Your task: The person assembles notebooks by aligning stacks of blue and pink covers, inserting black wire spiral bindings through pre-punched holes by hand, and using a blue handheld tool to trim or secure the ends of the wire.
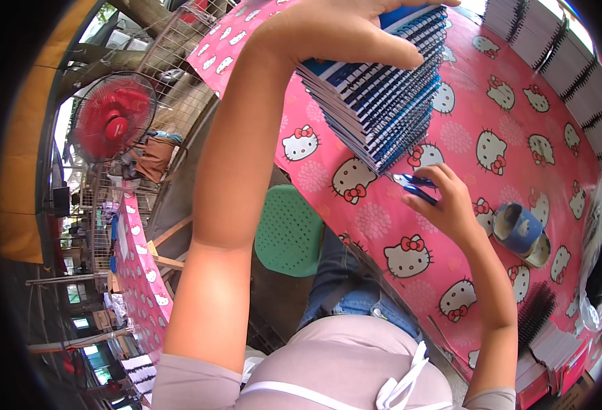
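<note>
A tall stack of spiral-bound notebooks (pixel 389 102) with blue coils and blue covers stands on the table at the top centre. My left hand (pixel 335 34) lies over its top, thumb stretched along the coil side; the other fingers are partly cut off by the upper edge. Closed around small blue-handled pliers (pixel 417 182), my right hand (pixel 451 198) is at the stack's near bottom corner. The pliers' jaws point at the coil ends there; whether they touch a wire I cannot tell.
Pink cartoon-print cloth (pixel 372 222) covers the table. To the right lie a blue printed cylindrical object (pixel 519 229), a plastic bag (pixel 591 263) of black coils and rows of black-bound books (pixel 577 75). A green stool (pixel 287 229) and red fan (pixel 115 121) stand left.
</note>
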`<state>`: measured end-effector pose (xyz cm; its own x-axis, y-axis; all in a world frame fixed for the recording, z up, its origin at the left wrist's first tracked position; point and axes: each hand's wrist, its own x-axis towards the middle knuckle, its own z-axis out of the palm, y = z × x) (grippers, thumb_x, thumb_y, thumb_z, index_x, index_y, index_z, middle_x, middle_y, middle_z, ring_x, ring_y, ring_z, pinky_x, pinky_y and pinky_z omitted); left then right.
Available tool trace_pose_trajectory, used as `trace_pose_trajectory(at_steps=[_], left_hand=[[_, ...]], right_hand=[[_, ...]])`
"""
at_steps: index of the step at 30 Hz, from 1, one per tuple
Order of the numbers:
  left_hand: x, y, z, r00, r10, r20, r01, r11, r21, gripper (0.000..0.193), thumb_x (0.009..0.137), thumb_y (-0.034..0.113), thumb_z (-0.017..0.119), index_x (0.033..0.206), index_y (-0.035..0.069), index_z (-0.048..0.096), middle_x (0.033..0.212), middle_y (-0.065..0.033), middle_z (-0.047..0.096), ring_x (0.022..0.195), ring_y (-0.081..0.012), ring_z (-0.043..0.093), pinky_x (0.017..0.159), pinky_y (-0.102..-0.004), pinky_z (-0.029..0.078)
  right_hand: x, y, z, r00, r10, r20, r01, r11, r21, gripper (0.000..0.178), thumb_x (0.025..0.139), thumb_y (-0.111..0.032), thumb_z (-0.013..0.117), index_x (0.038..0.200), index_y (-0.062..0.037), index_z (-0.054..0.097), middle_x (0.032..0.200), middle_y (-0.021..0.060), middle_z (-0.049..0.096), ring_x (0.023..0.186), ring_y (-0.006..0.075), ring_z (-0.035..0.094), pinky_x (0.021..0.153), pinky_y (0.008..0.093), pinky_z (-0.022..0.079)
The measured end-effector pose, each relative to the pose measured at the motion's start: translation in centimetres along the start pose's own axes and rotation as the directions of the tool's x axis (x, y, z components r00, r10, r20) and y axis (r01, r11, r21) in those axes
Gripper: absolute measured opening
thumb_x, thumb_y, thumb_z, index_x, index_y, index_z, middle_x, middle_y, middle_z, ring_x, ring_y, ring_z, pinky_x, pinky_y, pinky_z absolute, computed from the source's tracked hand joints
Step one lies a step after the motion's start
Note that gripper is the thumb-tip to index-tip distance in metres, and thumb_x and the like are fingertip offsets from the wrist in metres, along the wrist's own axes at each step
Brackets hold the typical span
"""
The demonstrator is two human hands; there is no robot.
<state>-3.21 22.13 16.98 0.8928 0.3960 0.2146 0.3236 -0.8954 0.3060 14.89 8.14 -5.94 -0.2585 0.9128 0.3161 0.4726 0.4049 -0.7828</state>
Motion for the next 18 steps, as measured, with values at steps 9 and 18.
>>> trace_pose_trajectory(at_steps=[9,18], left_hand=[[0.3,0.0,-0.3,0.998,0.058,0.000,-0.058,0.993,0.098,0.075,0.071,0.024,0.063,0.138,-0.002,0.042,0.144,-0.0248,0.038,0.139,-0.0319,0.032,0.115,-0.0377,0.024],[-0.2,-0.3,0.4,0.999,-0.033,-0.041,0.032,0.999,-0.036,0.075,0.070,0.025,0.064,0.139,0.001,0.044,0.136,-0.0224,0.048,0.125,-0.0284,0.048,0.105,-0.0336,0.038]], right_hand=[[1.2,-0.8,-0.9,0.955,0.258,0.148,-0.274,0.957,0.095,0.035,0.076,-0.029,0.078,0.093,-0.0020,0.067,0.080,0.0061,0.064,0.073,0.0176,0.061,0.067,0.0324,0.049],[0.1,0.8,0.0,0.986,0.153,0.064,-0.153,0.988,0.001,0.037,0.076,-0.031,0.077,0.098,-0.0035,0.065,0.089,0.0079,0.064,0.083,0.0211,0.062,0.073,0.0372,0.047]])
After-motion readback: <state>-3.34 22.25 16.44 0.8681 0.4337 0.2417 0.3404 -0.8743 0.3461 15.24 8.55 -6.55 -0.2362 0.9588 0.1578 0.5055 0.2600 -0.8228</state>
